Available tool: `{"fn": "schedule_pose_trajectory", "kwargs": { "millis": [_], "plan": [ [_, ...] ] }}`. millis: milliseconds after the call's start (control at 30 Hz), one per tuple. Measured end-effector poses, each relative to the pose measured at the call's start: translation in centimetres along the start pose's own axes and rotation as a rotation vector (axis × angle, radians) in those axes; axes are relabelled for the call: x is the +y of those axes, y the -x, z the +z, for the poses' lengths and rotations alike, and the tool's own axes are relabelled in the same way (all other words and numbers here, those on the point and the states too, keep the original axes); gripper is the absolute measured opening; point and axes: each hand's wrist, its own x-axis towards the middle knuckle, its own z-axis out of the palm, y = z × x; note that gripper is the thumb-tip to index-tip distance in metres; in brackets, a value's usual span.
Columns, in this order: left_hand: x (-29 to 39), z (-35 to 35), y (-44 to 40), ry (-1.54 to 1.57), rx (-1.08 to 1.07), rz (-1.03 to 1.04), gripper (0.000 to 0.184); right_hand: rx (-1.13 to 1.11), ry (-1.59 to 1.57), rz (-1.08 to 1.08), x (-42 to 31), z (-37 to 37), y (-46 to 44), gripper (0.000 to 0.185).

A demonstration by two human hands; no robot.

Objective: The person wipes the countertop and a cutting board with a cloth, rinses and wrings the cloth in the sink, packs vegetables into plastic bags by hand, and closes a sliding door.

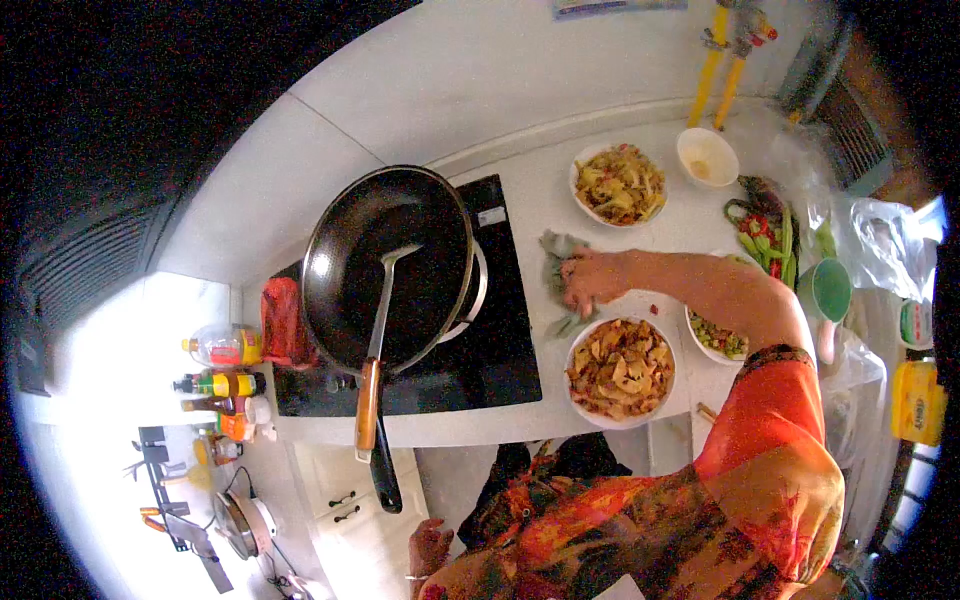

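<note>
My right hand presses a grey-green cloth onto the white counter, fingers bent over it. The cloth lies between the cooktop and two dishes: a plate of fried food with peppers above it and a bowl of browned slices below. My left hand hangs low by the cabinets, empty, its fingers loosely bent and partly apart. A black wok sits tilted on the cooktop, with a wooden-handled spatula resting in it. Under my right forearm, a bowl of chopped green food is partly hidden.
A black cooktop runs along the counter's left part. Bottles and a red packet stand left of it. A small white bowl, peppers, a green ladle-like cup and plastic bags crowd the right. The wok's black handle overhangs the front edge.
</note>
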Motion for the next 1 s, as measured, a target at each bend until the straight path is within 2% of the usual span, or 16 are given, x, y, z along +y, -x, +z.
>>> {"fn": "schedule_pose_trajectory", "kwargs": {
  "millis": [67, 167, 200, 300, 367, 400, 467, 567, 600, 733, 800, 833, 900, 933, 967, 1000],
  "plan": [
    [-0.2, 0.1, 0.2, -0.03, 0.008, 0.113, 0.031, -0.128, 0.288, 0.076, 3.3, 1.7, -1.0, 0.016],
    [1.2, 0.9, 1.5, -0.038, 0.026, 0.105, 0.031, -0.025, 0.152, 0.23, -2.7, -5.5, 1.4, 0.008],
    [0.6, 1.0, 1.7, -0.036, 0.023, 0.097, 0.031, 0.2, -0.161, -0.093, -0.5, -2.8, 0.0, 0.011],
    [-0.5, 0.5, 1.4, -0.04, 0.047, 0.148, 0.03, 0.352, -0.277, -0.127, -2.4, -0.6, -3.6, 0.016],
    [0.2, 0.5, 1.3, -0.034, 0.042, 0.198, 0.029, 0.244, -0.296, -0.024, -2.1, 0.1, -3.5, 0.021],
    [1.6, 0.6, 1.3, -0.029, 0.042, 0.194, 0.029, 0.289, -0.216, -0.055, -1.2, 0.3, -3.4, 0.021],
    [5.1, 1.6, 1.4, -0.242, 0.14, 0.2, 0.029, 0.445, -0.136, -0.045, 0.4, 0.1, -2.1, 0.017],
    [4.8, 2.2, 0.3, -0.025, 0.043, 0.24, 0.029, 0.263, -0.178, 0.02, 0.4, -1.5, -2.5, 0.016],
    [4.7, 2.4, 0.0, -0.075, 0.047, 0.349, 0.028, 0.366, -0.262, -0.134, 0.0, -0.3, -3.8, 0.006],
    [8.3, 2.1, 0.3, -0.205, 0.053, 0.506, 0.028, 0.221, -0.288, -0.263, -7.5, -1.4, -5.9, 0.015],
    [8.2, 1.7, -0.1, -0.347, 0.11, 0.629, 0.029, -0.149, -0.249, -0.148, -9.2, -1.2, -7.0, 0.01],
    [8.3, 1.6, -0.1, -0.349, 0.11, 0.627, 0.029, -0.148, -0.251, -0.15, -9.4, -1.4, -7.1, 0.01],
    [8.8, 1.4, 0.1, -0.314, 0.157, 0.607, 0.03, -0.288, 0.077, -0.142, -9.7, -2.0, -7.1, 0.007],
    [9.2, 1.6, 0.2, -0.307, 0.158, 0.606, 0.03, -0.097, 0.091, -0.158, -8.3, -1.0, -7.0, 0.007],
    [9.6, 1.8, 0.2, -0.285, 0.145, 0.579, 0.029, -0.104, 0.093, -0.158, -6.4, -0.2, -6.7, 0.007],
    [9.8, 2.0, 0.3, -0.265, 0.132, 0.549, 0.029, 0.041, -0.013, -0.108, -5.2, -0.6, -6.4, 0.008]
  ]
}}
